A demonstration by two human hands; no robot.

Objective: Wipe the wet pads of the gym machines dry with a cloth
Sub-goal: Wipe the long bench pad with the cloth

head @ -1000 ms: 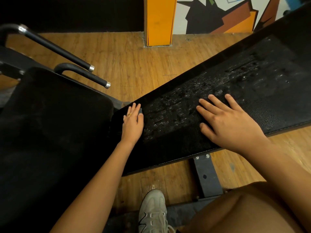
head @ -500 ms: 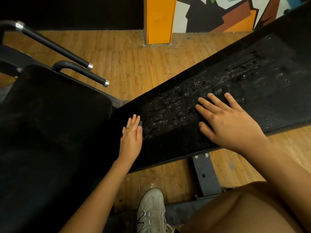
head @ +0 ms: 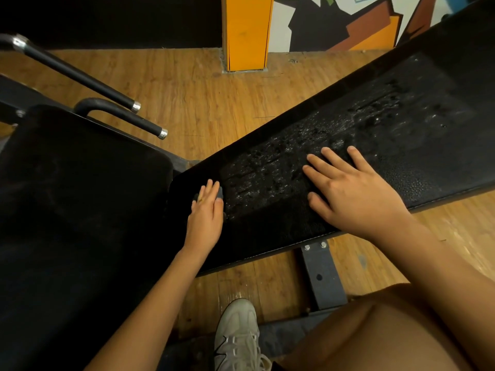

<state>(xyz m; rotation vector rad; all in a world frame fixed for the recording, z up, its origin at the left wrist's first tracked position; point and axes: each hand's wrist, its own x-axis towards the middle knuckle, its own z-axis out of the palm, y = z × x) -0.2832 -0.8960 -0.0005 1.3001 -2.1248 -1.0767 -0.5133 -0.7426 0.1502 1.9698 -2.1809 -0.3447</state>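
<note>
- The left hand (head: 205,218) lies flat with straight fingers, pressing a grey cloth (head: 220,193) onto the lower left end of the long bench pad (head: 417,135). Only a corner of the cloth shows past the fingertips, so the hand could slide off it and drag bare skin through the water.
- The right hand (head: 351,194) is open with its fingers spread. It grips nothing and is planted on the pad near its near edge. It leans on beaded wet vinyl, so the palm could skid if weight shifts onto it.
- The wet patch (head: 270,178) lies between the hands and runs on toward the pad's far upper end. A cloth this small likely soaks through and smears water instead of lifting it.
- Fine droplets (head: 417,180) sit along the near edge beside the right wrist and are easily missed.
- Strokes toward the near edge could push water onto the wooden floor (head: 187,97) by the shoe (head: 237,336), making a slippery spot.
</note>
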